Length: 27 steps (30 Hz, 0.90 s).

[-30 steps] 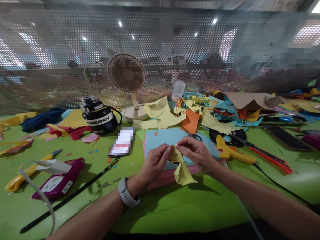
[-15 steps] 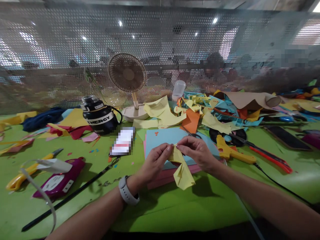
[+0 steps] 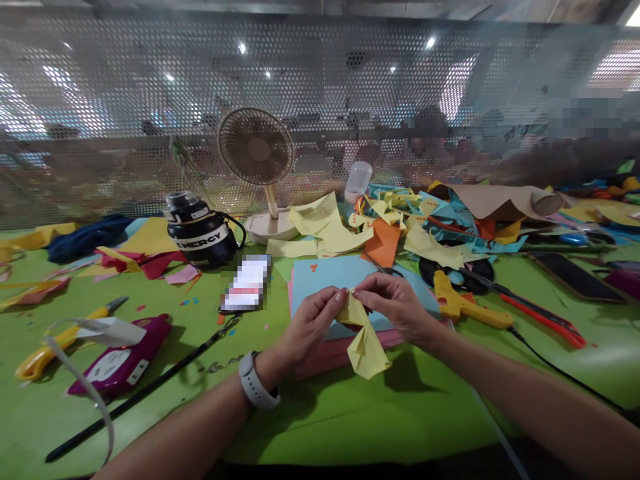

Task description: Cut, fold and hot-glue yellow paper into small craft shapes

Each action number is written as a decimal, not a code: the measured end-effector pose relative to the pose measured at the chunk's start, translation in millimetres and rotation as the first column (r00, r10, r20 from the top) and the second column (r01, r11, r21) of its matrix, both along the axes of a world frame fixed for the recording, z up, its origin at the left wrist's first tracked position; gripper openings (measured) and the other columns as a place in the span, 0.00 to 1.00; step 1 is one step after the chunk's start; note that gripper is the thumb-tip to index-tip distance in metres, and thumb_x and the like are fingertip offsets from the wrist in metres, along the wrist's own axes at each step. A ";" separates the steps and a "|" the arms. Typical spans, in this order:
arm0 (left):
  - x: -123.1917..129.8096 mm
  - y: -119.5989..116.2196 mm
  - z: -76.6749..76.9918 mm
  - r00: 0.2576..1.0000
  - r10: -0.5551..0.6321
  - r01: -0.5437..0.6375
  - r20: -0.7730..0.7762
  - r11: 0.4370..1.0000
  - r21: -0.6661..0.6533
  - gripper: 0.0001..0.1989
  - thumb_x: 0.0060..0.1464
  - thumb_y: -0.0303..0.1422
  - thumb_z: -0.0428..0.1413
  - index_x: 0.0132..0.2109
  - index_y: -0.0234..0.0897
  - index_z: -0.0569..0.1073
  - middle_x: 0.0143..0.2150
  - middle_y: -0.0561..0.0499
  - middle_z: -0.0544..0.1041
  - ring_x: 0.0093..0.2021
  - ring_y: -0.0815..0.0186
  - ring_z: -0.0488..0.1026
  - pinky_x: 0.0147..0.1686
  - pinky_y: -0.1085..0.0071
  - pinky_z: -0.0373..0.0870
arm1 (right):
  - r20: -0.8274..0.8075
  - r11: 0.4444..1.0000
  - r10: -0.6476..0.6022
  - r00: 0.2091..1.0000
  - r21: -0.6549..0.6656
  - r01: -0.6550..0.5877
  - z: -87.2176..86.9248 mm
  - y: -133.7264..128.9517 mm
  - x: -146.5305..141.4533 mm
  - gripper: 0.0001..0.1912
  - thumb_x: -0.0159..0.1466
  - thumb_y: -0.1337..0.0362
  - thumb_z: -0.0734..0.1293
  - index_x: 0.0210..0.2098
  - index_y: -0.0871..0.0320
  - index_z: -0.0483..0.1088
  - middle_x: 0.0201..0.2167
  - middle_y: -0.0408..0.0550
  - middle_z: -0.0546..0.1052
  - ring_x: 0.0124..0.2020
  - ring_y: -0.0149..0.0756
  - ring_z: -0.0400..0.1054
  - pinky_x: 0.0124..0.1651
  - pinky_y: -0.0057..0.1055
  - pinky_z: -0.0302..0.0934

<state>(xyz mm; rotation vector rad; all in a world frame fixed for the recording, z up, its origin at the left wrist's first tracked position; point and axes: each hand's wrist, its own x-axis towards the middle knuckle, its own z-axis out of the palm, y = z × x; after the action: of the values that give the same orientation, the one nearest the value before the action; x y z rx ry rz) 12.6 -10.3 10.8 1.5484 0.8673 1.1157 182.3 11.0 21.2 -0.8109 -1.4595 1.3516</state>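
Between my two hands hangs a folded piece of yellow paper, its lower flap dangling over the near edge of the stacked sheets. My left hand pinches its top edge from the left, thumb uppermost. From the other side my right hand grips the same edge, fingertips almost touching the left thumb. Part of the paper is hidden behind the fingers. Underneath lie a light blue sheet and pink sheets. Scissors rest partly hidden behind my right hand.
A yellow glue gun and a red-handled cutter lie right. Paper scraps heap at the back beside a fan and a black bottle. Left are a phone, a purple device and a yellow-handled tool.
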 end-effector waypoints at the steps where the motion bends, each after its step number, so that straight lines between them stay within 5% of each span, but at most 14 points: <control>1: -0.3 0.0 -0.3 1.000 -0.004 0.004 0.012 1.000 -0.010 0.17 0.59 0.44 0.50 0.29 0.36 0.66 0.25 0.56 0.60 0.27 0.70 0.56 0.28 0.73 0.58 | -0.002 1.000 0.000 1.000 0.000 0.000 -0.4 0.1 0.2 0.08 0.53 0.61 0.72 0.26 0.60 0.73 0.20 0.40 0.71 0.22 0.26 0.62 0.26 0.25 0.60; 27: 0.2 -0.9 -2.7 0.996 -0.073 0.076 -0.060 0.996 0.055 0.17 0.59 0.45 0.50 0.31 0.35 0.67 0.26 0.55 0.63 0.28 0.69 0.60 0.29 0.72 0.61 | -0.052 0.999 0.032 0.998 -0.024 -0.033 -1.9 1.2 0.0 0.11 0.53 0.59 0.73 0.24 0.59 0.70 0.20 0.38 0.68 0.22 0.25 0.57 0.26 0.25 0.54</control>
<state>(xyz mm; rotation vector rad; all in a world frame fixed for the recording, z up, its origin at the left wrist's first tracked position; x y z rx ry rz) 12.8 -11.1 8.1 1.6538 0.8157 1.0549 182.2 12.2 19.3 -0.7658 -1.4241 1.4076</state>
